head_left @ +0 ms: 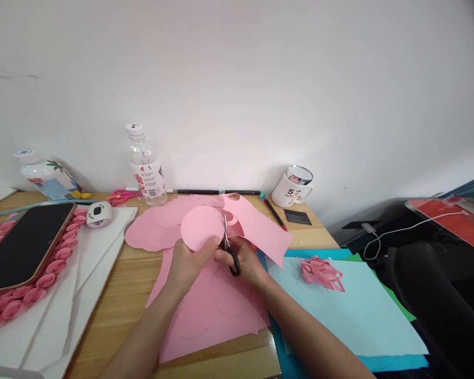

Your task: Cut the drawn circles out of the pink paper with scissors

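My left hand (pixel 187 263) pinches a pink paper circle (pixel 200 226) by its lower edge and holds it up over the desk. My right hand (pixel 243 260) grips black-handled scissors (pixel 229 250), whose blades point up along the circle's right edge. A larger pink sheet (pixel 260 223) hangs to the right of the blades. Under both hands lie several pink paper sheets (pixel 209 310) with circles drawn on them. More cut pink circles (pixel 150 229) lie behind on the wooden desk (pixel 114 295).
A phone (pixel 23 242) lies on a board of pink paper roses (pixel 59 258) at left. A plastic bottle (pixel 146 168), pink scissors (pixel 122 196), pens (pixel 217 192) and a white mug (pixel 292 187) stand along the wall. Pink scraps (pixel 322 272) rest on light blue paper (pixel 351 310) at right.
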Demonstrator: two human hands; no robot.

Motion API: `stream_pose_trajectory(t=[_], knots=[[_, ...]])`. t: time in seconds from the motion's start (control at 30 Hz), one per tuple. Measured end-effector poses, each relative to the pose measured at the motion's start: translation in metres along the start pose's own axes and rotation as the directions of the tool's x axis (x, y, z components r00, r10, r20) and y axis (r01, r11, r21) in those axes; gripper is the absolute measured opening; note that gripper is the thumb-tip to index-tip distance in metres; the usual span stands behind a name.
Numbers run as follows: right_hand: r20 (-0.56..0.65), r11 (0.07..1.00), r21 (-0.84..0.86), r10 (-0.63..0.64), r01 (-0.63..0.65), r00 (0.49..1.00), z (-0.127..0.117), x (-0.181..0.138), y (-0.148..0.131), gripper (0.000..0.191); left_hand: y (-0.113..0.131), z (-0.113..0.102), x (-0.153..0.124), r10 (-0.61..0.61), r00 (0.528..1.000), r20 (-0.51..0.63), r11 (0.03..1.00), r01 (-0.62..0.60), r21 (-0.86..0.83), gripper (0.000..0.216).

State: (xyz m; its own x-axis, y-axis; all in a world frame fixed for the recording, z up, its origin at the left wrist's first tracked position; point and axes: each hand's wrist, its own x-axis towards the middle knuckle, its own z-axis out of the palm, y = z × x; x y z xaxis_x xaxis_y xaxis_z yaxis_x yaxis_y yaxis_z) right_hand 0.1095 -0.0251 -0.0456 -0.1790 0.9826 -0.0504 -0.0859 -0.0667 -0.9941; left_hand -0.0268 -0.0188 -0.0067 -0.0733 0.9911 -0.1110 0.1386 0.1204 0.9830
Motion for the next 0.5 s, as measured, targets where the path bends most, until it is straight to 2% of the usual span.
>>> stream_pose_trajectory(t=[0.5], knots=[[-0.016, 0.999, -0.033, -0.003, 0.002, 1.000, 0.0026, -0.0016, -0.0045, 0.022, 0.0031, -0.0007, -0.0015, 0.001, 1.000, 0.008, 1.000, -0.001, 0.031, 0.029]])
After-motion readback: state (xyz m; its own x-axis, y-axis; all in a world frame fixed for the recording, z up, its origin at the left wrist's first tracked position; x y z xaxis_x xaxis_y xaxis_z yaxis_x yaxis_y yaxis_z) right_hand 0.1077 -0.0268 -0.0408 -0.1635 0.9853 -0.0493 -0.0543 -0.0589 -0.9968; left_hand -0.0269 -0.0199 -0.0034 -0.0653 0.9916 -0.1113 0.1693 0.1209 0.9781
